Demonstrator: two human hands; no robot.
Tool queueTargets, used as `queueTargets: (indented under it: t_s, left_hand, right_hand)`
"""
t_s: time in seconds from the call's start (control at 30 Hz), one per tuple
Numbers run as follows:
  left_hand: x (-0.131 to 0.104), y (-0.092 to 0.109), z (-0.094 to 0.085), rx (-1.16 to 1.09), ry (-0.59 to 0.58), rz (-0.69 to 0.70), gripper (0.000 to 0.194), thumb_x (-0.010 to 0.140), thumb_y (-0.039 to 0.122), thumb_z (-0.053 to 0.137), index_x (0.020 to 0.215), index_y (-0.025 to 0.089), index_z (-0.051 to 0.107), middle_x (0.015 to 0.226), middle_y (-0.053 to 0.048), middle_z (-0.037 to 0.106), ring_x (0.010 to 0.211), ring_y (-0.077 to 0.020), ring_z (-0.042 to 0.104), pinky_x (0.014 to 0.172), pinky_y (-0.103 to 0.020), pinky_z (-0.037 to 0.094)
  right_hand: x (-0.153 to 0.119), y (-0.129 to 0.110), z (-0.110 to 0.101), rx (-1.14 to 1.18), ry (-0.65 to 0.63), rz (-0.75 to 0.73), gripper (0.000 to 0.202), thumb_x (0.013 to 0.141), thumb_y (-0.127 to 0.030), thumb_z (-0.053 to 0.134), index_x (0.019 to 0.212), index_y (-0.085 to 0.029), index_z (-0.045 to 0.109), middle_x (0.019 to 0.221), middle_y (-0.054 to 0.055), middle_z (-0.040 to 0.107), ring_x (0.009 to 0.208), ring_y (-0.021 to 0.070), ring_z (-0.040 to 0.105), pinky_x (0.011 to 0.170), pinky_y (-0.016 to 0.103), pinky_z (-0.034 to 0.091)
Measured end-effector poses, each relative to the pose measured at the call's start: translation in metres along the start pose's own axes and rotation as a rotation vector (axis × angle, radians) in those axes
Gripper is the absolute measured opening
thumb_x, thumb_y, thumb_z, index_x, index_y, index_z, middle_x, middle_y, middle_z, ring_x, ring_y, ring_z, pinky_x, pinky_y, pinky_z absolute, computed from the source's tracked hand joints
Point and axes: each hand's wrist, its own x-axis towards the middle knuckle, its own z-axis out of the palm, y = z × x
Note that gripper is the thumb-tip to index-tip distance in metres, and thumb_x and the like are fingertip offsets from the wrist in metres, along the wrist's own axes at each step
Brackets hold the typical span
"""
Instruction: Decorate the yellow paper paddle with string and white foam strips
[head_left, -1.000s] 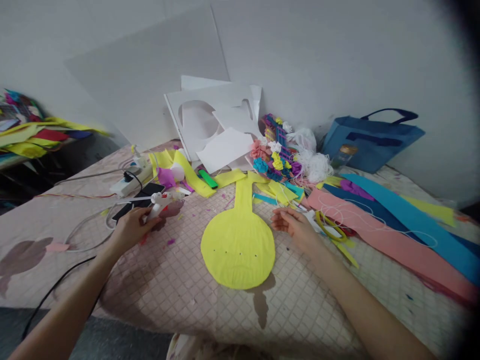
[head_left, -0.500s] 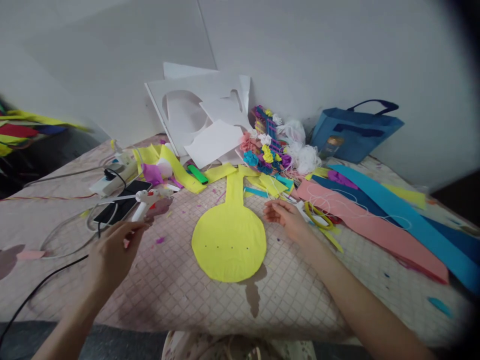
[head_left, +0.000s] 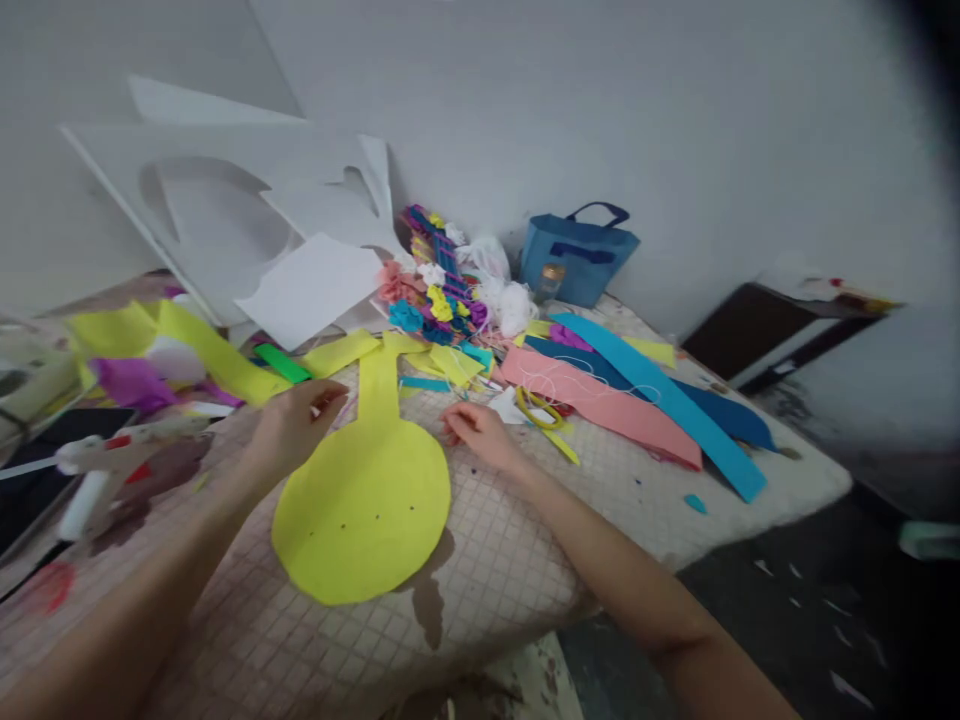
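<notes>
A yellow guitar-like shape (head_left: 364, 510), a round body with a narrow neck and several dark dots, lies on the patterned tablecloth (head_left: 495, 560). My left hand (head_left: 296, 425) hovers by the upper left of the round part, its fingers curled and apart with nothing visible between them. On the other side my right hand (head_left: 480, 432) is near the round part's upper right edge, fingers loosely bent and empty. The white glue gun (head_left: 112, 465) rests at the left, beside a black phone (head_left: 45, 450).
White cut boards (head_left: 217, 200) lean against the wall. Crepe paper flowers (head_left: 435, 300), white yarn (head_left: 506, 305) and a blue bag (head_left: 577, 260) stand behind. Pink (head_left: 607, 405) and blue strips (head_left: 667, 400), with yellow scissors (head_left: 538, 408), lie at the right.
The view has turned to the right, so things appear further left. My left hand has moved away from the glue gun to the yellow shape. My right hand stays near the shape's right side.
</notes>
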Motion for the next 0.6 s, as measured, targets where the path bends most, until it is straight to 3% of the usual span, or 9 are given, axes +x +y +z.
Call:
queueTargets:
  t_s: [0.1,0.3,0.4,0.5,0.6]
  left_hand:
    - [-0.007,-0.002,0.002,-0.021,-0.003,-0.058,0.039,0.079,0.048,0.045,0.094,0.019,0.065,0.088,-0.005,0.072,0.069,-0.0179,0.064,0.069,-0.026,0.048]
    - [-0.008,-0.021,0.003,-0.121,-0.107,-0.144,0.044,0.07,0.056,0.046,0.086,0.018,0.061,0.086,-0.007,0.072,0.075,-0.0218,0.065,0.07,-0.028,0.048]
    - [-0.006,-0.027,0.008,-0.098,-0.19,-0.133,0.043,0.072,0.055,0.045,0.088,0.018,0.061,0.088,-0.007,0.072,0.078,-0.023,0.065,0.071,-0.029,0.047]
    - [-0.006,-0.031,0.013,-0.087,-0.221,-0.142,0.039,0.074,0.052,0.046,0.09,0.019,0.061,0.09,-0.007,0.073,0.081,-0.0236,0.065,0.072,-0.03,0.046]
    - [-0.009,-0.03,0.015,-0.066,-0.229,-0.135,0.039,0.076,0.052,0.046,0.091,0.02,0.061,0.089,-0.006,0.073,0.08,-0.0237,0.065,0.071,-0.03,0.045]
  right_hand:
    - [-0.001,0.003,0.001,-0.228,-0.033,-0.095,0.014,0.086,-0.021,0.05,0.091,-0.019,0.062,0.08,0.002,0.067,0.063,0.0126,0.061,0.064,0.025,0.047]
    - [0.0,-0.004,-0.009,-0.477,-0.005,-0.281,0.016,0.088,-0.021,0.05,0.098,-0.019,0.063,0.087,0.003,0.067,0.069,0.0123,0.057,0.065,0.023,0.043]
    - [0.006,-0.004,-0.04,-0.549,0.143,-0.244,0.017,0.087,-0.02,0.052,0.1,-0.019,0.063,0.093,0.005,0.067,0.074,0.0133,0.059,0.067,0.024,0.044]
    - [0.009,0.002,-0.087,-0.716,0.388,-0.124,0.015,0.083,-0.02,0.057,0.097,-0.019,0.063,0.091,0.005,0.065,0.073,0.0151,0.059,0.07,0.028,0.046]
    - [0.006,0.009,-0.127,-0.769,0.521,-0.071,0.02,0.08,-0.015,0.058,0.098,-0.018,0.064,0.099,0.008,0.06,0.078,0.0179,0.058,0.074,0.033,0.046]
